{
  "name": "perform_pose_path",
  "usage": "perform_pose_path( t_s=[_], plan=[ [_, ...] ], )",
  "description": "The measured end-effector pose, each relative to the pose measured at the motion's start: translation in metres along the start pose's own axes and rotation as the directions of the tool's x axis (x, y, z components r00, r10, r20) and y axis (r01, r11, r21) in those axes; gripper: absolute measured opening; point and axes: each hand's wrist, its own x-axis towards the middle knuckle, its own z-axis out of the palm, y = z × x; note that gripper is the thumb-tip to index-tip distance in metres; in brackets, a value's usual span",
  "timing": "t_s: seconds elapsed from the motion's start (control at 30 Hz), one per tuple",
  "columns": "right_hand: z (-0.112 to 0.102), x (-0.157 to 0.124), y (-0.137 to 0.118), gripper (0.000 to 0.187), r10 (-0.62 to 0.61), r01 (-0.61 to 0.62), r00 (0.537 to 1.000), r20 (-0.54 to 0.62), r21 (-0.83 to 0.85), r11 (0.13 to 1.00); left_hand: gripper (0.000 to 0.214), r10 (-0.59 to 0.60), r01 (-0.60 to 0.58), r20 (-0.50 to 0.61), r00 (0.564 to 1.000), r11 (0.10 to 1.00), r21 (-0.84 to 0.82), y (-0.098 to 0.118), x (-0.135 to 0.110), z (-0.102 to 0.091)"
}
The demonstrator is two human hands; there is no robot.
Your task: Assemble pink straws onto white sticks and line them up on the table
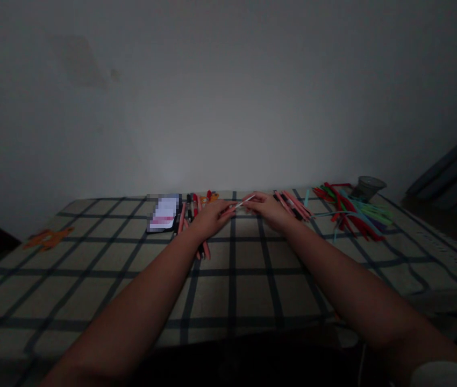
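Note:
A thin white strip [245,201], perhaps a pipe cleaner, slants between my two hands above the checked cloth. My left hand [214,216] closes its fingertips on the lower left end. My right hand [268,207] pinches the strip near its upper right end, fingers bent around it. Beside and partly under my left hand lie pink, black and red sticks [182,217]; my wrist hides some of them. Another bundle of pink and black sticks [292,205] rests just right of my right hand.
A lit phone [164,213] with a blurred screen lies left of the sticks. Far left is an orange cut-out shape [49,238]. Several coloured fuzzy strips [351,212] spread at the right, near a grey cup-like vessel [369,186]. A wall [228,97] stands behind the table.

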Motion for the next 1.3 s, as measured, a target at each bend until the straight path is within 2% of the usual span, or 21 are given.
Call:
perform_pose_path(
  t_s=[0.3,0.47,0.73,0.93,1.13,1.3],
  plan=[
    [0.002,0.0,0.004,0.028,0.019,-0.012,0.997,0.073,-0.102,0.995,0.035,0.028,-0.028,0.021,0.999,1.0,-0.002,0.002,-0.001,-0.001],
    [0.003,0.001,0.003,0.028,0.039,-0.034,0.994,0.107,-0.045,0.998,0.034,0.023,-0.023,0.012,1.0,1.0,-0.009,0.006,-0.001,-0.003],
    [-0.004,0.001,-0.001,0.023,-0.007,0.007,1.0,0.005,-0.14,0.99,0.036,-0.03,0.03,0.016,0.999,1.0,0.002,0.01,-0.002,-0.006],
    [-0.007,0.005,0.008,0.022,-0.034,0.037,0.999,0.018,-0.197,0.98,0.037,-0.001,0.001,0.015,1.0,1.0,-0.014,0.008,-0.002,-0.005],
    [-0.007,0.003,0.004,0.025,-0.03,0.039,0.999,0.035,-0.26,0.965,0.037,0.061,-0.062,0.034,0.998,0.998,0.018,0.006,-0.002,-0.003],
    [-0.009,0.001,0.001,0.033,-0.051,0.068,0.997,0.056,-0.366,0.928,0.038,0.046,-0.049,0.055,0.997,0.997,0.055,0.007,-0.002,-0.004]
  ],
)
